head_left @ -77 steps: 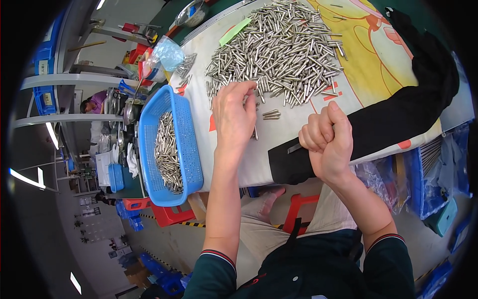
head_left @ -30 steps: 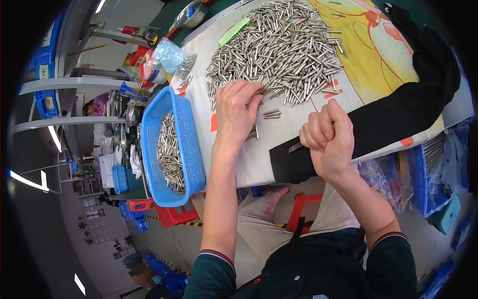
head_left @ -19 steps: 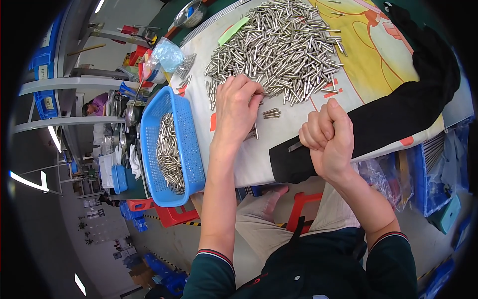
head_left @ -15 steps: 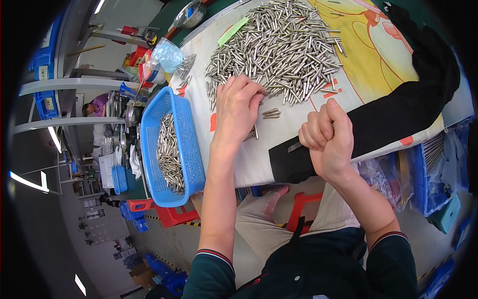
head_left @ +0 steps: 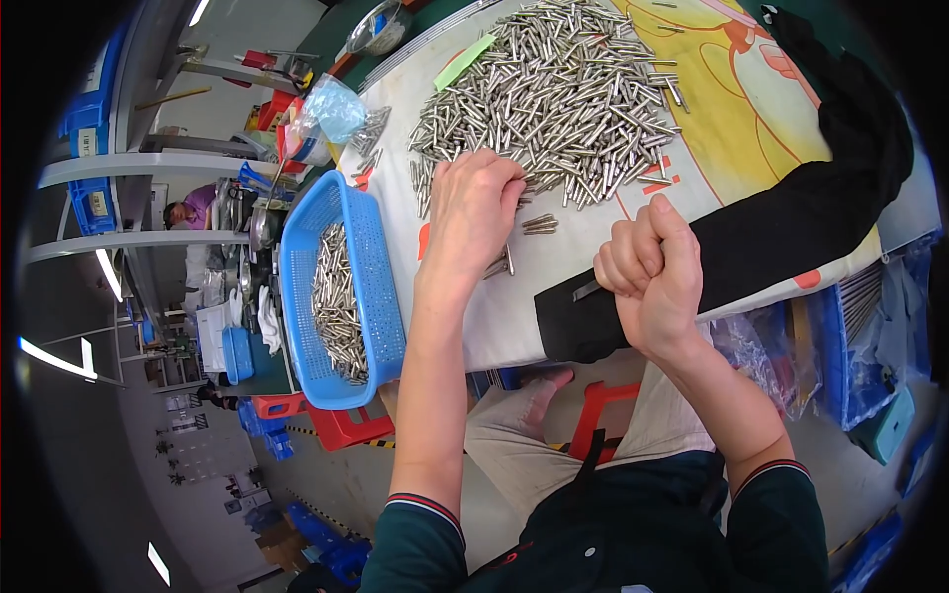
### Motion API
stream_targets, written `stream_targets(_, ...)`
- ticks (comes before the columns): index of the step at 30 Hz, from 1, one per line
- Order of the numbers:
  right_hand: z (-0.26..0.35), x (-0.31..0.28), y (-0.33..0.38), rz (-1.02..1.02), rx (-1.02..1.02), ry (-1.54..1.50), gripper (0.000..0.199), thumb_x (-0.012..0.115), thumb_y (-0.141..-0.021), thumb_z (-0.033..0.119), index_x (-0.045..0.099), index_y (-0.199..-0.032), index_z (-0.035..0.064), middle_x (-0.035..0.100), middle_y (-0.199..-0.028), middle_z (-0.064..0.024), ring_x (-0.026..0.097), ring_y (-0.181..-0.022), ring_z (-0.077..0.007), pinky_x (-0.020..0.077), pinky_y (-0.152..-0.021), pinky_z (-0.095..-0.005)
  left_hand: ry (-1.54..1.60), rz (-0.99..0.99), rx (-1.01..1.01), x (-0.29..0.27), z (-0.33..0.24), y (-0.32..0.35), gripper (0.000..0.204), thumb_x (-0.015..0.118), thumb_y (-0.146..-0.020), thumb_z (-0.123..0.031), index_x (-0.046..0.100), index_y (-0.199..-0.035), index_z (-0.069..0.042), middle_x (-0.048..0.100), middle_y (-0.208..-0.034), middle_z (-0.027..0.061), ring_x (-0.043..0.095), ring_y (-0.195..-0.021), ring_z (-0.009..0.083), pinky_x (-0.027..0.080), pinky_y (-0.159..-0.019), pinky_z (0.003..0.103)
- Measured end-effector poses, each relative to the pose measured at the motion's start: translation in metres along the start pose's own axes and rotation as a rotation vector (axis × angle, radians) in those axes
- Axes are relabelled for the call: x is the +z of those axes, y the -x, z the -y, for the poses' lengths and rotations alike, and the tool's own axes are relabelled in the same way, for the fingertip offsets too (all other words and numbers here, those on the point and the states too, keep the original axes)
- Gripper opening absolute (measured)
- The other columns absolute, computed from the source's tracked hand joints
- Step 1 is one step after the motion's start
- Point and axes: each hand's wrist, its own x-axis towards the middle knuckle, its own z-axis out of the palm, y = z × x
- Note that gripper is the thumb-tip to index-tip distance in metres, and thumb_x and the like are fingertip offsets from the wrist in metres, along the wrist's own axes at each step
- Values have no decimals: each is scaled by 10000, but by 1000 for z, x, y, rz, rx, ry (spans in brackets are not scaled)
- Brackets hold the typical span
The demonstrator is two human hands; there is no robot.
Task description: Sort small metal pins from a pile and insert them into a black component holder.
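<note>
My left hand (head_left: 472,211) lies over the near edge of a big pile of short silvery metal pins (head_left: 554,94), fingers bent and pressed together. Its fingertips are hidden beneath, so what they hold cannot be seen. Just right of it lies a small group of pins (head_left: 540,224), and a few more pins (head_left: 501,263) show beside the wrist. My right hand (head_left: 647,265) is a closed fist, thumb up, above a black cloth sleeve (head_left: 751,232). A thin grey metal piece (head_left: 587,291) sticks out from the underside of that fist.
A blue perforated basket (head_left: 381,287) of pins stands left, by the table edge. A green strip (head_left: 463,63) lies on the pile. Beyond the basket are a clear plastic bag (head_left: 334,107) and a metal bowl (head_left: 379,28). A red stool (head_left: 598,410) is below the table.
My left hand has shifted very slightly at the edge of the pile. The right fist stays in place.
</note>
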Motion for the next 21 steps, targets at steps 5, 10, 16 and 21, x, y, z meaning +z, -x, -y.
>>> stream_targets(5,0,-1,1,4,-2,-9,457,334,-958,293,263,-540,122,231,-446,19,148,-391,-81,169,-408,-259,-45,47,22,-3,-3,-7,58,632,-703,-49,627,-744,-9,593,-699,98,566,-708,265,389,-685,366)
stream_targets(10,-1,2,1,-22,5,-55,460,357,-952,259,269,-531,97,259,-428,2,169,-389,-83,165,-397,-263,-139,21,67,-1,0,-5,42,605,-691,-61,602,-687,-19,586,-689,89,564,-715,246,375,-687,358)
stream_targets(16,1,0,0,-38,2,-13,454,353,-950,279,262,-537,113,243,-436,9,161,-391,-82,167,-404,-261,-38,-69,83,-29,-30,21,73,641,-662,-21,581,-699,-41,563,-681,49,536,-690,218,356,-685,336)
stream_targets(21,-2,1,-1,-11,-1,-1,446,345,-949,294,259,-545,125,227,-444,19,147,-394,-81,167,-413,-260,116,161,31,-31,-58,67,111,641,-652,-8,581,-743,-27,553,-718,60,529,-718,238,378,-697,332)
